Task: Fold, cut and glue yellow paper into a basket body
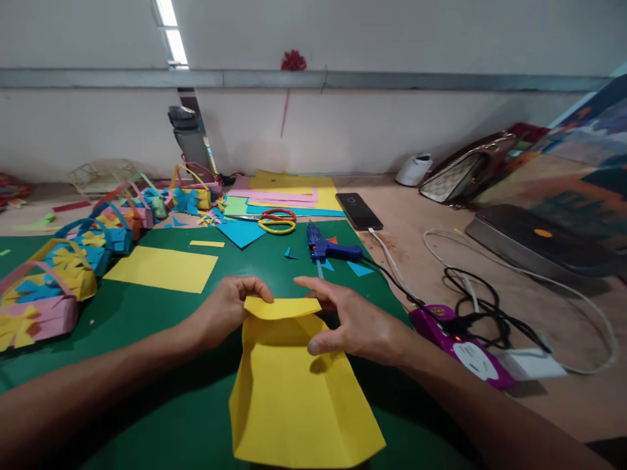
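A large yellow sheet of paper with fold creases is in front of me, its far end bent up into a narrow flap. My left hand pinches the flap's left end, index finger over its upper edge. At the right edge, my right hand wraps around the sheet, thumb over its face and index finger stretched out past the flap. Some of my right fingers are hidden behind the paper. Beyond my hands lie a blue glue gun and scissors with red and yellow handles.
Several small paper baskets with bows line the left. A flat yellow sheet rests on the green mat. Coloured papers, a phone and a bottle are farther back. A purple power strip and cables lie right.
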Action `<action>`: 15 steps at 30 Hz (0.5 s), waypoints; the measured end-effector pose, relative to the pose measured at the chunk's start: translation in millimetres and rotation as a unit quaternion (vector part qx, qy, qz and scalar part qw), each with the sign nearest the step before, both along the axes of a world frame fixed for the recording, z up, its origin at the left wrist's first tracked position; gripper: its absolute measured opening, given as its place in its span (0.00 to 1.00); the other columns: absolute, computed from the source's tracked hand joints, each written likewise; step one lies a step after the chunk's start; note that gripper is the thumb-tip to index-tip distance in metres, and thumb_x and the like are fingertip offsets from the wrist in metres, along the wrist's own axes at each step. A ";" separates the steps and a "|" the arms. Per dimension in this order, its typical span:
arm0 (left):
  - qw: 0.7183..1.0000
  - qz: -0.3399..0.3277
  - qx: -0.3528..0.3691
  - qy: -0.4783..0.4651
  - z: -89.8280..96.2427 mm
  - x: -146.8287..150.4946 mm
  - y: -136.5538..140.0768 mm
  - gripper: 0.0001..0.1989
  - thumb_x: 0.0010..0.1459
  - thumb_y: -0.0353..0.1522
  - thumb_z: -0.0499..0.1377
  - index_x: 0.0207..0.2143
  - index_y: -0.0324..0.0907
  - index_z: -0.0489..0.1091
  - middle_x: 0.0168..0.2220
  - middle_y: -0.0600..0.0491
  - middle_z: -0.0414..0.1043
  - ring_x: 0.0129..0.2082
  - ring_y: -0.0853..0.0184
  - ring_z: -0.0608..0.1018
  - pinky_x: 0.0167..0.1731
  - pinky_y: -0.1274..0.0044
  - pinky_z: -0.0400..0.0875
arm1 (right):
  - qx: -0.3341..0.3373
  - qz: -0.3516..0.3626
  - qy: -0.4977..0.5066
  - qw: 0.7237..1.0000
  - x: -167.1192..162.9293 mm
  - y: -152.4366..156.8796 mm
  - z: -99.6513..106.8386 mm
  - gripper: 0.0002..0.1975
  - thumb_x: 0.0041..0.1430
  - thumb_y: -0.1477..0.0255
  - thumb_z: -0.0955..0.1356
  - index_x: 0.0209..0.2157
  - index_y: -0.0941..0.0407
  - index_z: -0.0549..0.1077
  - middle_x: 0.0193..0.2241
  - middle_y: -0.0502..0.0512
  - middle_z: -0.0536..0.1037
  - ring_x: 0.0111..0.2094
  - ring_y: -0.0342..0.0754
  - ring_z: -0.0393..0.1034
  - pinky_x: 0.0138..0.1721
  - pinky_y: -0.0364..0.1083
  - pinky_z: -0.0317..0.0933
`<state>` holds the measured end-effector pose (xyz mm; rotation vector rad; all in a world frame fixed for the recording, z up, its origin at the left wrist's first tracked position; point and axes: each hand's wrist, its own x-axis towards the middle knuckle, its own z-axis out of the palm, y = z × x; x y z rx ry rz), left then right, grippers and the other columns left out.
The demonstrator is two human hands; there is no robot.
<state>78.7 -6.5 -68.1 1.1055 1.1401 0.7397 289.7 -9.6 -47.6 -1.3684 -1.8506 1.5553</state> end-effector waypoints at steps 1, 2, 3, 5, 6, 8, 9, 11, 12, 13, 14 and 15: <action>1.000 -0.001 -0.006 -0.003 -1.3 -0.6 0.5 0.08 0.38 0.27 0.63 0.25 0.38 0.69 0.23 0.54 0.73 0.21 0.70 0.74 0.22 0.81 0.67 | -0.014 -0.010 0.010 1.000 -0.9 0.6 -0.6 0.41 0.38 0.78 0.72 0.58 0.56 0.62 0.38 0.54 0.76 0.38 0.48 0.69 0.34 0.44 0.64; 1.000 -0.004 -0.011 -0.005 -2.7 -1.1 0.8 0.08 0.38 0.26 0.63 0.25 0.37 0.70 0.23 0.54 0.73 0.22 0.70 0.74 0.22 0.81 0.67 | -0.026 -0.023 0.019 0.999 -2.2 1.5 -1.7 0.35 0.39 0.79 0.70 0.54 0.58 0.65 0.35 0.53 0.76 0.35 0.47 0.70 0.32 0.43 0.63; 1.000 -0.008 -0.013 -0.007 -4.0 -1.6 0.8 0.07 0.39 0.27 0.63 0.26 0.37 0.70 0.24 0.54 0.73 0.22 0.69 0.74 0.22 0.81 0.67 | -0.035 -0.037 0.028 0.998 -3.7 2.6 -3.1 0.29 0.41 0.79 0.69 0.49 0.59 0.69 0.32 0.52 0.76 0.32 0.45 0.69 0.30 0.42 0.62; 1.000 -0.018 -0.012 -0.009 -5.7 -2.2 0.4 0.08 0.41 0.27 0.62 0.28 0.37 0.72 0.25 0.52 0.74 0.23 0.68 0.75 0.23 0.80 0.67 | -0.039 -0.054 0.042 0.997 -6.6 4.9 -6.7 0.15 0.42 0.78 0.67 0.36 0.59 0.74 0.26 0.49 0.75 0.27 0.43 0.67 0.26 0.40 0.59; 1.000 -0.024 -0.010 -0.009 -5.8 -2.2 -0.1 0.08 0.42 0.27 0.61 0.29 0.36 0.72 0.26 0.52 0.75 0.24 0.68 0.75 0.24 0.80 0.67 | -0.036 -0.056 0.048 0.997 -7.7 5.8 -8.3 0.10 0.42 0.78 0.66 0.31 0.59 0.74 0.24 0.48 0.74 0.25 0.41 0.65 0.25 0.40 0.57; 0.999 -0.037 -0.004 -0.004 -4.7 -1.8 -1.5 0.10 0.43 0.28 0.61 0.32 0.36 0.73 0.28 0.51 0.75 0.26 0.66 0.75 0.26 0.79 0.68 | -0.031 -0.053 0.052 0.997 -9.4 6.6 -10.2 0.06 0.42 0.78 0.64 0.24 0.58 0.73 0.20 0.46 0.71 0.21 0.39 0.61 0.22 0.39 0.54; 0.999 -0.044 -0.001 0.000 -3.5 -1.6 -2.2 0.11 0.44 0.28 0.60 0.33 0.36 0.74 0.29 0.50 0.76 0.27 0.66 0.76 0.26 0.78 0.68 | -0.026 -0.054 0.050 0.997 -10.0 6.3 -10.3 0.05 0.41 0.78 0.64 0.22 0.57 0.71 0.19 0.45 0.69 0.20 0.39 0.58 0.21 0.39 0.52; 0.998 -0.059 0.007 0.013 -0.7 -1.4 -3.5 0.11 0.45 0.28 0.60 0.34 0.36 0.75 0.29 0.50 0.76 0.28 0.65 0.76 0.26 0.78 0.68 | -0.009 -0.064 0.044 0.997 -10.9 4.9 -9.1 0.04 0.40 0.79 0.64 0.18 0.57 0.68 0.16 0.43 0.65 0.19 0.37 0.54 0.20 0.39 0.49; 0.997 -0.068 0.012 0.023 0.6 -1.5 -4.0 0.11 0.45 0.29 0.60 0.34 0.36 0.75 0.29 0.50 0.76 0.28 0.65 0.76 0.26 0.78 0.68 | -0.001 -0.069 0.043 0.997 -11.3 3.9 -8.1 0.04 0.40 0.79 0.63 0.16 0.57 0.66 0.16 0.42 0.63 0.18 0.37 0.53 0.20 0.39 0.48; 0.996 -0.078 0.017 0.036 1.6 -1.8 -4.3 0.11 0.45 0.29 0.59 0.34 0.36 0.75 0.28 0.51 0.76 0.28 0.65 0.76 0.26 0.79 0.68 | 0.005 -0.073 0.042 0.996 -11.5 2.9 -7.3 0.05 0.40 0.78 0.63 0.16 0.57 0.65 0.15 0.42 0.62 0.18 0.37 0.52 0.20 0.39 0.47; 0.995 -0.088 0.022 0.050 2.3 -2.3 -4.4 0.10 0.46 0.29 0.59 0.33 0.36 0.76 0.28 0.51 0.76 0.27 0.65 0.75 0.26 0.79 0.67 | 0.010 -0.076 0.043 0.996 -11.5 2.1 -6.7 0.05 0.40 0.78 0.63 0.15 0.57 0.65 0.15 0.42 0.61 0.18 0.37 0.52 0.19 0.39 0.46; 0.993 -0.097 0.028 0.065 2.5 -2.9 -4.3 0.10 0.46 0.29 0.59 0.32 0.36 0.76 0.27 0.52 0.76 0.27 0.65 0.75 0.25 0.79 0.67 | 0.015 -0.076 0.044 0.996 -11.4 1.6 -6.5 0.05 0.41 0.77 0.63 0.16 0.57 0.65 0.15 0.42 0.61 0.18 0.37 0.52 0.19 0.39 0.46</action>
